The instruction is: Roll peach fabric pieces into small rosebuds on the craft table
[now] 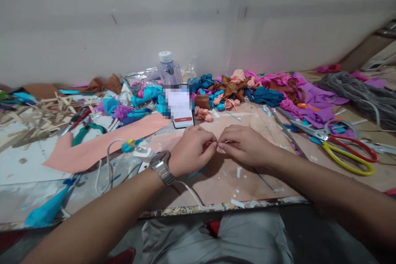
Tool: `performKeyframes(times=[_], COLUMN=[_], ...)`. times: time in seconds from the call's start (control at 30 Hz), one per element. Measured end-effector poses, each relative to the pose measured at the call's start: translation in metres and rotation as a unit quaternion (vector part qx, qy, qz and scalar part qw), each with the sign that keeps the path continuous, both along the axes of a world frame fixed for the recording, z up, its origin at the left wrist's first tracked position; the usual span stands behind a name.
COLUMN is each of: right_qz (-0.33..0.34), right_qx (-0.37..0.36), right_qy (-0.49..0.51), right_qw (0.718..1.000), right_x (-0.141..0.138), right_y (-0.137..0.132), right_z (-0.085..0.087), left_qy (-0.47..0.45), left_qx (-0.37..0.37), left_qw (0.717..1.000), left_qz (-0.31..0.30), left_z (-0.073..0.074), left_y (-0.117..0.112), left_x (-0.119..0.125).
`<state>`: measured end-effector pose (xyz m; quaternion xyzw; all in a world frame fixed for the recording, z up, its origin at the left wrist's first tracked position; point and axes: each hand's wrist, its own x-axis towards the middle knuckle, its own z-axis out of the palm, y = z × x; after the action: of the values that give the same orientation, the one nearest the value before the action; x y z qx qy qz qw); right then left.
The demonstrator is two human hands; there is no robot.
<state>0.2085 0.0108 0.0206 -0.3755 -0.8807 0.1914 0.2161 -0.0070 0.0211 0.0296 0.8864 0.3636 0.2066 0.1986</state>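
Note:
My left hand (192, 149), with a metal watch (162, 168) on its wrist, meets my right hand (246, 145) above the front middle of the table. Thumb and forefinger are pinched together on each, tips nearly touching. Whatever lies between them is too small and hidden to name; a faint reddish bit shows there. Just behind the left hand stands a phone (183, 121) with a lit, partly blurred screen. Left of that wrist lies a long strip of peach crepe paper (102, 142). A thin dark wire (264, 179) rests under the right forearm.
Scissors (324, 136) with red and yellow handles lie at the right, near grey yarn (355, 90). Crumpled coloured paper (266, 95) lines the back beside a bottle (170, 72). Wooden sticks (46, 111), green-handled pliers (88, 132) and a white cable (108, 165) occupy the left.

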Motion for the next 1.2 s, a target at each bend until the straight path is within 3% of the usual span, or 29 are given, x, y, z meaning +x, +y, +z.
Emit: performKeyframes(times=[0.37, 1.2], right_qz=[-0.041, -0.091], right_qx=[-0.020, -0.022], right_qy=[0.051, 0.062], right_qw=[0.998, 0.994], right_x=[-0.001, 0.010], right_y=[0.001, 0.008], right_z=[-0.003, 0.006], left_qy=[0.030, 0.063], left_qx=[0.045, 0.018], left_qw=[0.998, 0.998], left_qz=[-0.016, 0.010], left_z=[0.001, 0.004], left_y=[-0.003, 0.002], left_x=[0.001, -0.004])
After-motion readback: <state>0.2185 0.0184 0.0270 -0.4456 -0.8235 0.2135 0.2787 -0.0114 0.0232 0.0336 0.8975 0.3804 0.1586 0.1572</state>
